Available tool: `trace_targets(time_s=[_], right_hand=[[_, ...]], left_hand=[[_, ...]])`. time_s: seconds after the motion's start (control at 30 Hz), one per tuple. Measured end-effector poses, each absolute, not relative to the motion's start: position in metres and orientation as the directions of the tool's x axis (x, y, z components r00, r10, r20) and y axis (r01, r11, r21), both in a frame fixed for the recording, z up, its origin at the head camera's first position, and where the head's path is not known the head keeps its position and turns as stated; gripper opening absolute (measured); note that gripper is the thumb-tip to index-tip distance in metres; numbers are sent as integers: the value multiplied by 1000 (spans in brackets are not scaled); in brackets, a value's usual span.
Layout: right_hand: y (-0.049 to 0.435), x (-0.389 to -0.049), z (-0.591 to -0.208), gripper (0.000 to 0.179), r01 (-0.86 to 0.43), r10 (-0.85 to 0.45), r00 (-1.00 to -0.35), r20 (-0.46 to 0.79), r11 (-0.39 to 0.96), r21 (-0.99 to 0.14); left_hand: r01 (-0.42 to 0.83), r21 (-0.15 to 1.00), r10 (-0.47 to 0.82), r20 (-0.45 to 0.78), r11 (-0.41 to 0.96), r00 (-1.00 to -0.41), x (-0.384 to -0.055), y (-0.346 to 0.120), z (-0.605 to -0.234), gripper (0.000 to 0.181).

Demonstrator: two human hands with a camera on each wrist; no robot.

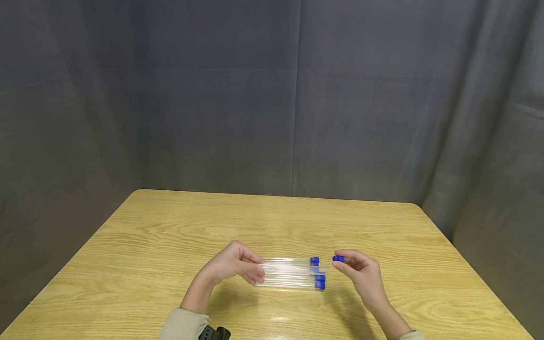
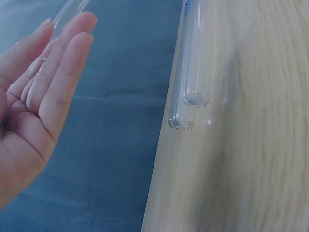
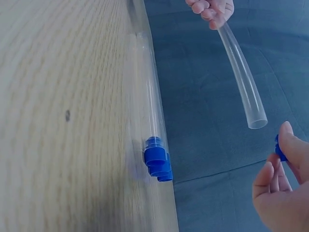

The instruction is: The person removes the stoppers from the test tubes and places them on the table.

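My left hand (image 1: pixel 235 264) holds a clear test tube (image 3: pixel 244 79) by its closed end, above the table. The tube's open mouth points right, toward my right hand (image 1: pixel 363 276). Between thumb and fingertips of that hand is a blue stopper (image 1: pixel 338 259), a short way off the mouth and apart from it. Below, several test tubes (image 1: pixel 291 284) with blue stoppers (image 3: pixel 155 155) lie side by side on the table, stoppered ends to the right. In the left wrist view, the fingers (image 2: pixel 65 72) partly hide the held tube; the rounded ends of the lying tubes (image 2: pixel 195 82) show.
The wood-grain table (image 1: pixel 191 222) spreads around both hands, and its far edge meets a dark grey curtain (image 1: pixel 212 118). Curtain also hangs at the left and right sides. A black watch (image 1: pixel 214 333) is on the left wrist.
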State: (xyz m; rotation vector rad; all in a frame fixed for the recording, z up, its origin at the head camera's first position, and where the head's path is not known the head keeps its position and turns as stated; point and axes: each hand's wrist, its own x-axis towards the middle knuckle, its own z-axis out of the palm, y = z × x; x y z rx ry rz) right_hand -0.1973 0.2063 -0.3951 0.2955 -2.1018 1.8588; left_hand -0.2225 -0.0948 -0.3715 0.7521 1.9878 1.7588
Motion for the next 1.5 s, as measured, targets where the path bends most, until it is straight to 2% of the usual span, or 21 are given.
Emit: trace_targets(time_s=[0.27,1.5], right_hand=[[207,-198,-396,21,-340,71,-934,350,128,-932],[205,-196,-399,23,-267,87,-956,281,149,-952]], left_hand=[[110,991,616,40,76,-787,-221,-95,-375,21],[151,971,627,1,185,-779,-224,-92,-385,19]])
